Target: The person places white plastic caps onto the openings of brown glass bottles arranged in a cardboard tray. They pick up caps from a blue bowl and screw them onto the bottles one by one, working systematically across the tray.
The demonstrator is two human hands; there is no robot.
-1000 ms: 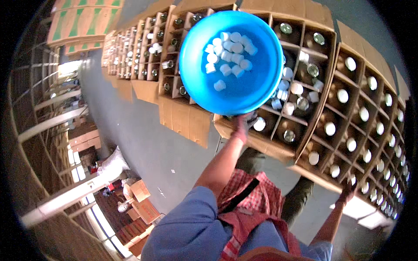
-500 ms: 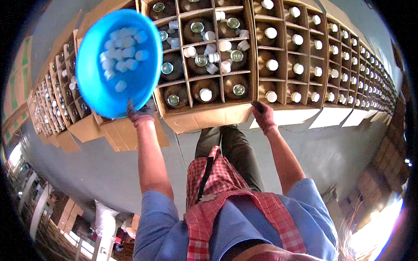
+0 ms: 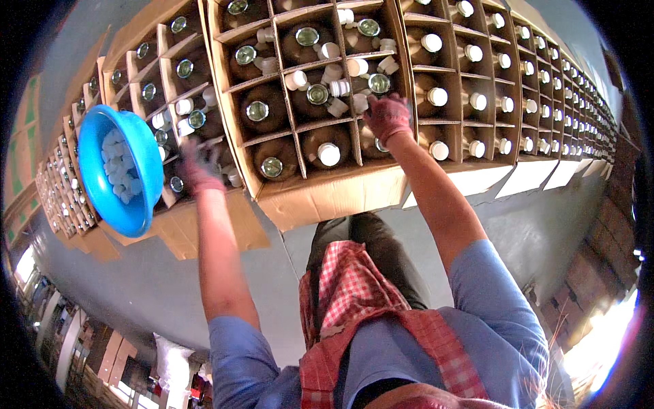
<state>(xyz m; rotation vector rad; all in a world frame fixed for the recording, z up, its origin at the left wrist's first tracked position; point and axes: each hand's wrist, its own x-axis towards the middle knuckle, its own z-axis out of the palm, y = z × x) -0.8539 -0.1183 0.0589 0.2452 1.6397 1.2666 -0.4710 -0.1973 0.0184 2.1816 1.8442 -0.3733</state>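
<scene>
My right hand (image 3: 390, 119), in a dark reddish glove, reaches over the front right of the middle carton (image 3: 327, 198). Its fingers are apart, close to a loose white cap (image 3: 360, 103) and an uncapped glass bottle (image 3: 379, 83); touching or not I cannot tell. More loose caps (image 3: 338, 88) lie among the bottles there, and one front bottle wears a white cap (image 3: 328, 154). My gloved left hand (image 3: 200, 168), blurred with fingers spread, hovers above the carton to the left. Beyond it, a blue basin (image 3: 144, 198) holding several white caps (image 3: 119, 167) rests tilted on the cartons.
Cardboard dividers (image 3: 293, 112) stand up between the bottles. To the right run cartons of bottles with white caps (image 3: 438, 97), their pale flaps (image 3: 473, 184) folded outward. Left of the middle, uncapped bottles (image 3: 184, 68) fill another carton. Grey floor (image 3: 279, 279) lies in front.
The blue basin has moved left and down, and my left hand has let go of it. My right hand has gone from the carton's front edge up over the bottles.
</scene>
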